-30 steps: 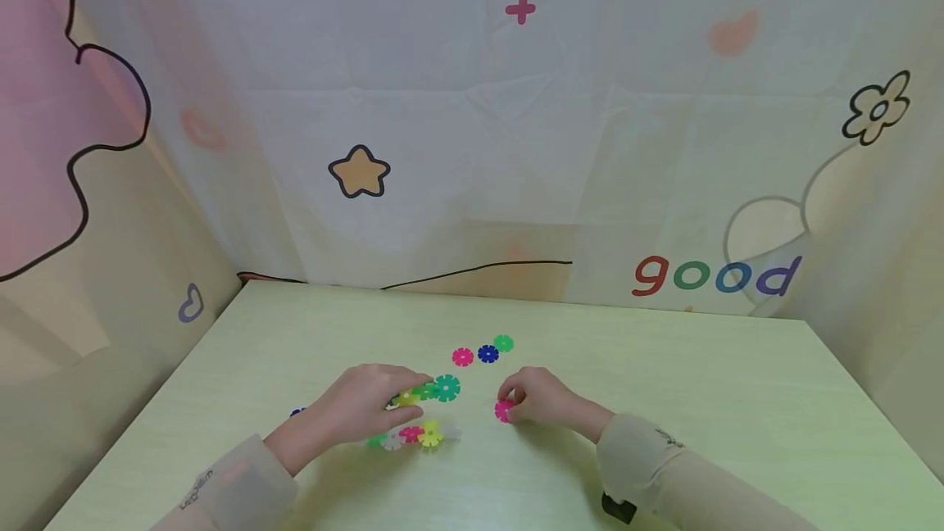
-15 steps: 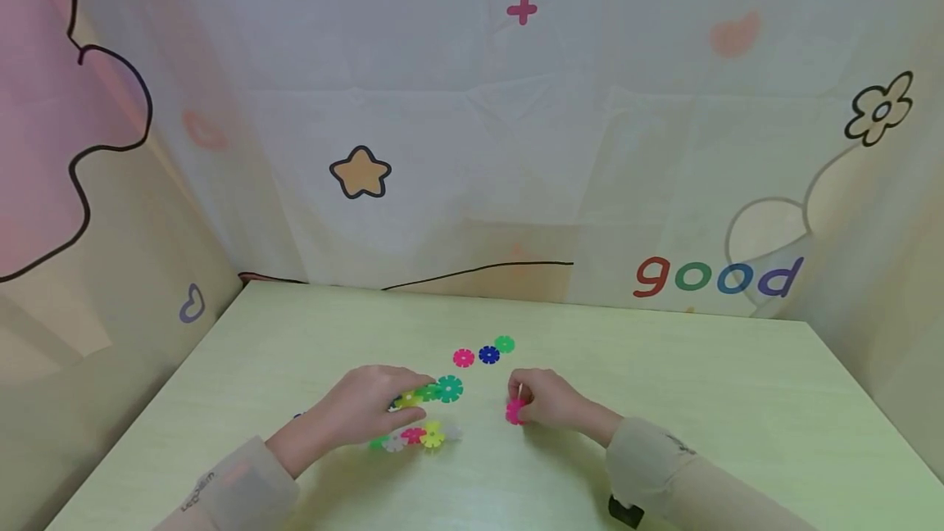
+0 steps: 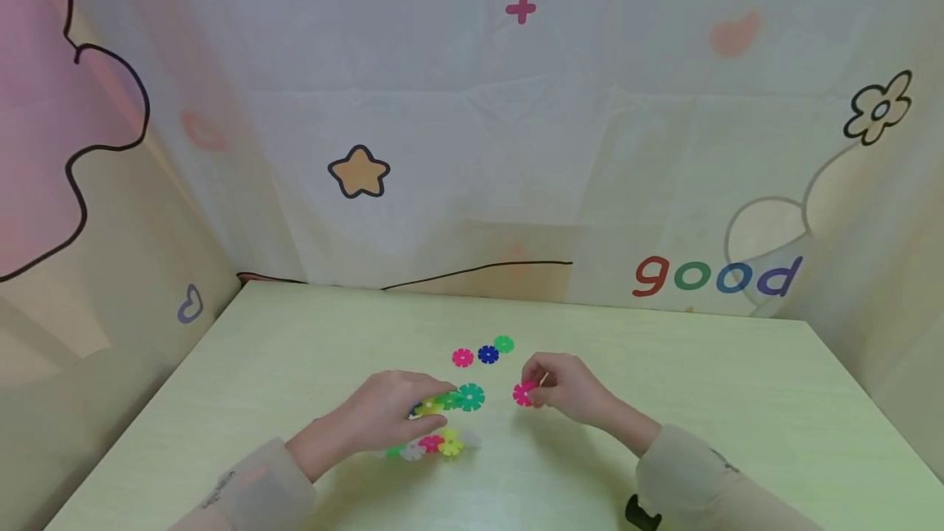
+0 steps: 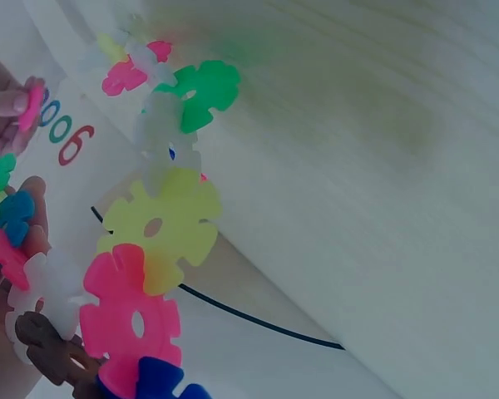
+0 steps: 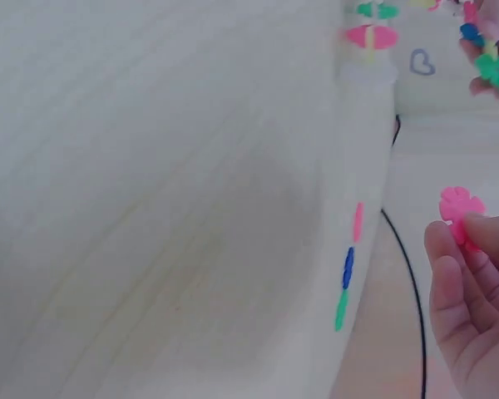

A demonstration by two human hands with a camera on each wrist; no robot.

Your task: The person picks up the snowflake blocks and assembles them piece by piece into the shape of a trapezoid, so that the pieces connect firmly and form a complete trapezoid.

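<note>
My left hand (image 3: 387,412) holds a long chain of slotted plastic flower discs between thumb and fingers. A teal-green disc (image 3: 470,397) forms the chain's end that sticks out past the fingertips. Lower down, the chain's yellow disc (image 3: 450,442) shows below the hand with pink, white and green ones. In the left wrist view the chain loops round through a pink disc (image 4: 108,299), a pale yellow disc (image 4: 187,208) and a green disc (image 4: 208,91). My right hand (image 3: 571,390) pinches a single pink flower disc (image 5: 460,206), a short gap to the right of the teal-green end.
Three loose discs lie farther back on the table (image 3: 701,383): a pink disc (image 3: 462,357), a dark blue disc (image 3: 488,354) and a green disc (image 3: 504,344). A printed cloth (image 3: 442,146) hangs behind the table and along its sides.
The right hand has moved right and slightly away from me with the pink disc. The left hand has shifted to the right, carrying the chain. The loose discs stay put.
</note>
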